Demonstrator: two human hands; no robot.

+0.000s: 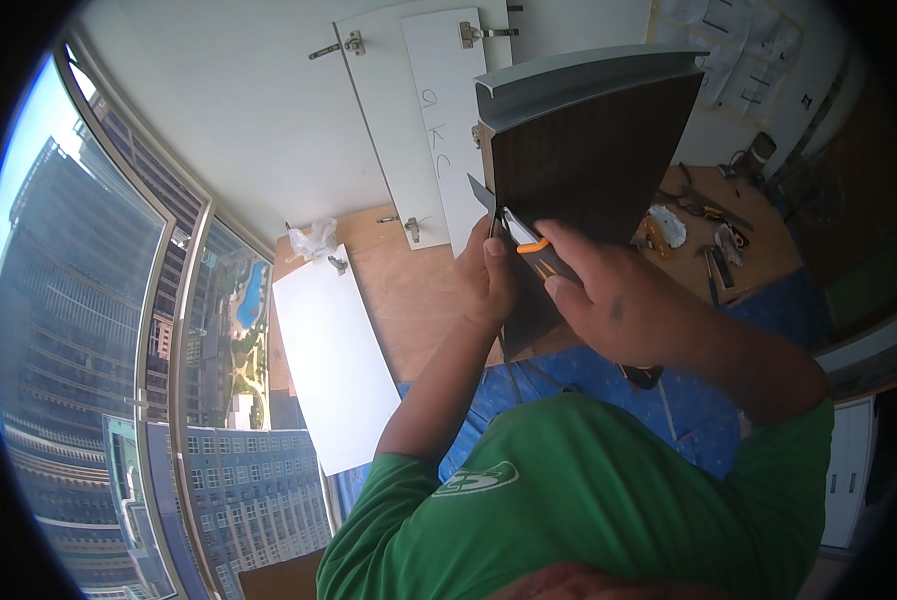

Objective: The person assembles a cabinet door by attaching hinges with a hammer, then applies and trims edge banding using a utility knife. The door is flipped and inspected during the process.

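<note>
A dark brown cabinet door panel [589, 150] stands upright in front of me, with a grey metal profile [594, 80] along its top edge. My left hand [489, 280] is closed at the panel's left edge, pinching a thin dark strip [483, 193] whose upper end sticks out from that edge. In my right hand [599, 295] is a utility knife [547, 262] with a grey and orange handle. Its silver front end points at the strip, close to my left fingertips. Whether the blade touches the strip is too small to tell.
White door panels [379, 130] with metal hinges lean on the wall. Another white panel [334, 360] lies at the left, near a clear plastic bag [314, 240] and the window. Hand tools [714, 212] lie on the wooden table [409, 310] at right. Blue sheeting [689, 400] covers the floor.
</note>
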